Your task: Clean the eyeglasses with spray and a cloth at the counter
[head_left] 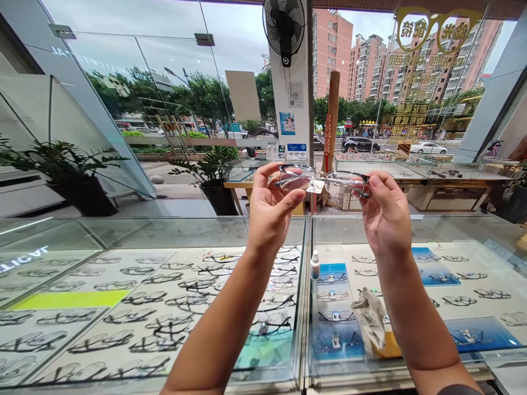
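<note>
Insp. note, head view.

1. We find both hands raised at centre frame, above the glass display counter [164, 227]. Between them is a pair of eyeglasses [325, 180] with clear lenses and a dark upper rim, held level and facing the shop window.
2. Left hand [269, 206]: thumb and fingers pinch the left lens end of the frame. The thumb tip lies on or very near the lens; we can't tell which.
3. Right hand [385, 216]: closed round the right end, approx. at the hinge. The temple arms aren't clearly visible.
4. A small tag [316, 186] hangs at the bridge.
5. On the counter top, lower right of centre, lie a crumpled cleaning cloth [370, 315] and a small dropper bottle [315, 265]. Both are well apart from the hands.
6. Rows of display frames [164, 307] sit under the glass.

Assessment: the step in hand looks like a visual check of the lenses against daylight, w/ a two-handed hold. In our judgement, further handling calls for a steady grip at the frame ends and fingers kept off the lens faces. The cloth is within reach below the right forearm.
</note>
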The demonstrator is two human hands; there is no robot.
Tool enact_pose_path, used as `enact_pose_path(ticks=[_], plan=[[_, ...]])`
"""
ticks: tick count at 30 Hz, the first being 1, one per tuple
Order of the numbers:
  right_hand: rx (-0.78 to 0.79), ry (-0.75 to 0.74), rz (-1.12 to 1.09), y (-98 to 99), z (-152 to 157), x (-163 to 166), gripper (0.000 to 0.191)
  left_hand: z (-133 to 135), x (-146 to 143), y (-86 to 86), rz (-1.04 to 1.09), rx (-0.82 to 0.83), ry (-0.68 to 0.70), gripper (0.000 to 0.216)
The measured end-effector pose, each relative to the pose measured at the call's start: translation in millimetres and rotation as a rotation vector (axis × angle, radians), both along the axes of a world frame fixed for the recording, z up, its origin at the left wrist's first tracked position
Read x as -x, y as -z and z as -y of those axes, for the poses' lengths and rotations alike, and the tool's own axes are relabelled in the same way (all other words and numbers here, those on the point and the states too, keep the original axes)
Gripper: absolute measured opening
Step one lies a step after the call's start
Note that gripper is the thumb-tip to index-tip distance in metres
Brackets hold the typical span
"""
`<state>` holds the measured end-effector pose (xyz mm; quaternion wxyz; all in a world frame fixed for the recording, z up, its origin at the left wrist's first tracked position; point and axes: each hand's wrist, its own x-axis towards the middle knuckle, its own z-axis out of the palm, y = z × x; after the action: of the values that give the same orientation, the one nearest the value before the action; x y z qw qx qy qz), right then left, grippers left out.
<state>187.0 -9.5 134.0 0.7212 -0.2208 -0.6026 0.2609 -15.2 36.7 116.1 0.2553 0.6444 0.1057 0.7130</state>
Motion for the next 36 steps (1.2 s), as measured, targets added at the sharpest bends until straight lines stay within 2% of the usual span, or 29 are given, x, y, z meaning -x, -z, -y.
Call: enact_pose_path(ticks=[3, 6, 9, 12, 17, 22, 24, 26, 28, 31, 34, 36], plan=[[-0.087, -0.040, 0.058, -0.5, 2.9, -1.6, 0.026, -0.5, 3.5, -1.2, 0.009, 0.115, 0.145, 0.061], [-0.249, -0.096, 0.230, -2.6, 4.9, -2.8, 0.033, 6.8, 3.8, -3.7, -0.014, 0.360, 0.402, 0.056], [-0.349, -0.007, 0.466, -4.7, 7.3, -3.3, 0.045, 16.1, 0.7, -5.6, -0.023, 0.618, 0.639, 0.046], [-0.394, 0.119, 0.566, -5.1, 9.7, -2.6, 0.039, 19.8, -2.8, -5.5, -0.007, 0.781, 0.812, 0.035], [-0.449, 0.204, 0.573, -3.6, 9.7, -0.1, 0.031, 15.4, -4.3, 0.1, -0.027, 0.897, 0.974, 0.029], [-0.492, 0.218, 0.536, -2.6, 9.3, 2.8, 0.021, 10.3, -5.4, 6.1, -0.130, 0.902, 1.014, 0.036], [-0.478, 0.238, 0.493, -2.1, 9.0, 2.8, 0.016, 10.6, -6.9, 4.7, -0.240, 0.897, 0.962, 0.047], [-0.427, 0.253, 0.434, -1.7, 8.2, 1.3, 0.016, 14.6, -6.6, 0.3, -0.311, 0.872, 0.820, 0.057], [-0.370, 0.235, 0.371, -1.8, 6.8, -1.3, 0.018, 24.6, -1.5, -5.3, -0.272, 0.788, 0.568, 0.055], [-0.302, 0.158, 0.308, -3.0, 5.0, -5.7, 0.022, 51.7, 19.9, -9.9, -0.123, 0.565, 0.097, 0.041], [-0.246, 0.093, 0.331, -4.6, 7.1, -7.9, 0.024, 82.6, 60.5, -3.6, -0.086, 0.368, -0.324, 0.025], [-0.203, 0.078, 0.400, -5.2, 11.1, -6.0, 0.026, 95.9, 97.0, 7.6, -0.113, 0.311, -0.579, 0.018]])
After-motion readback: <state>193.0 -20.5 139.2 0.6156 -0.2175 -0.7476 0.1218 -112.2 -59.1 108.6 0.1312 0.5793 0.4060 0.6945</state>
